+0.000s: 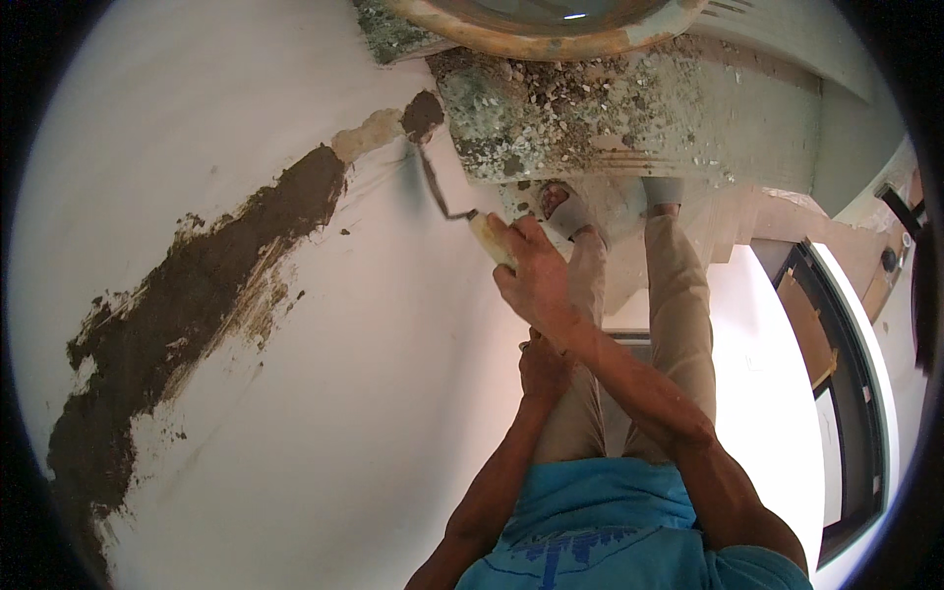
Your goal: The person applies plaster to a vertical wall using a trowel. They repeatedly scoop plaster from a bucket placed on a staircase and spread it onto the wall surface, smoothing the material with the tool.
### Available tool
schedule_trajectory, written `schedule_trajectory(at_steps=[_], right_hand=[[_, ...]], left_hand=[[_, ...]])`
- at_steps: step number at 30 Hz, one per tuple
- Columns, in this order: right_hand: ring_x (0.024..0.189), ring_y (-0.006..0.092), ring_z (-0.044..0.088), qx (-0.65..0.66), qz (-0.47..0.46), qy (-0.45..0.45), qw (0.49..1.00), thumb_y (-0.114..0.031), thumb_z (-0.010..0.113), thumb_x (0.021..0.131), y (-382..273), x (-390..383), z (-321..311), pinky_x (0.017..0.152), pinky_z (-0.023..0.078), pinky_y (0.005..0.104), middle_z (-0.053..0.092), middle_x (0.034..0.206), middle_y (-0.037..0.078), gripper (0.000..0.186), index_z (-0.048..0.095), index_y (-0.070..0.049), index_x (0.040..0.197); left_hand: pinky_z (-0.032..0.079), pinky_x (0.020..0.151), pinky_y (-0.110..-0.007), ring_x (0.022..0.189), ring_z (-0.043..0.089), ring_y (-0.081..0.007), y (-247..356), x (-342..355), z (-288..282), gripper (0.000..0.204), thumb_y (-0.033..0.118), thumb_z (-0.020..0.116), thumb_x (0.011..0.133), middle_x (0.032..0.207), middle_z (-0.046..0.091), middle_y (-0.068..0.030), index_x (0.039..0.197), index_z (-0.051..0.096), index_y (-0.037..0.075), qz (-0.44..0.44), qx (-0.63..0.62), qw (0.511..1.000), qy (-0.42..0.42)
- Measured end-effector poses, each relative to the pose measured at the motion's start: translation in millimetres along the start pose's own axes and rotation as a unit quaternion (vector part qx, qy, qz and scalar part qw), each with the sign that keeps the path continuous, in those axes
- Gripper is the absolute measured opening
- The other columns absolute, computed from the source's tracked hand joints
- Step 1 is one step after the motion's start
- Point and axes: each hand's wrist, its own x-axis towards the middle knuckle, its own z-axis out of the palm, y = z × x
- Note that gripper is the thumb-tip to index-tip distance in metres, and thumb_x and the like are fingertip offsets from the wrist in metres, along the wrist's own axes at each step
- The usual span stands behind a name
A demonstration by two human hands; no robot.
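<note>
My right hand (531, 280) grips the trowel (447, 192), patching the far crack end (379, 133); the near-left wall (295, 393) is filled; left hand (544, 369) state unclear.

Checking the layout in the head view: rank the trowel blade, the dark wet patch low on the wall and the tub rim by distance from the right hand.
1. Trowel blade, up-left of the right hand.
2. Tub rim, above.
3. Dark wet patch, far left.
</note>
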Motion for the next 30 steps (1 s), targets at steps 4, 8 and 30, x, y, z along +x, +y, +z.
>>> schedule_trajectory(at_steps=[4, 8, 30], right_hand=[[0.097, 0.0362, 0.061, -0.028, 0.028, 0.064, 0.997, -0.001, 0.066, 0.071, 11, 37, 10, 0.08, 0.054, 0.044, 0.055, 0.105, 0.016, 0.062, 0.059, -0.003, 0.133], [0.098, 0.0376, 0.06, -0.033, -0.005, 0.053, 0.998, 0.001, 0.066, 0.071, 2, 64, 21, 0.079, 0.054, 0.0462, 0.055, 0.106, 0.017, 0.062, 0.059, -0.006, 0.133], [0.094, 0.039, 0.064, -0.057, -0.025, 0.018, 0.998, -0.006, 0.066, 0.073, 60, 121, 27, 0.083, 0.053, 0.0441, 0.059, 0.104, 0.022, 0.051, 0.065, -0.002, 0.123]], left_hand=[[0.052, 0.089, -0.052, 0.109, 0.059, -0.043, 29, 1, -24, 0.071, 0.039, 0.072, 0.086, 0.125, 0.056, -0.0219, 0.144, 0.045, 0.008, -0.08, -0.02, 0.996, -0.035], [0.051, 0.089, -0.052, 0.108, 0.059, -0.0437, 24, -1, -17, 0.077, 0.042, 0.071, 0.087, 0.125, 0.056, -0.0211, 0.149, 0.038, 0.008, -0.054, -0.026, 0.998, -0.014], [0.048, 0.095, -0.051, 0.11, 0.059, -0.0429, 23, -2, -19, 0.077, 0.05, 0.069, 0.087, 0.129, 0.055, -0.0211, 0.146, 0.044, 0.006, -0.079, -0.062, 0.995, -0.021]])
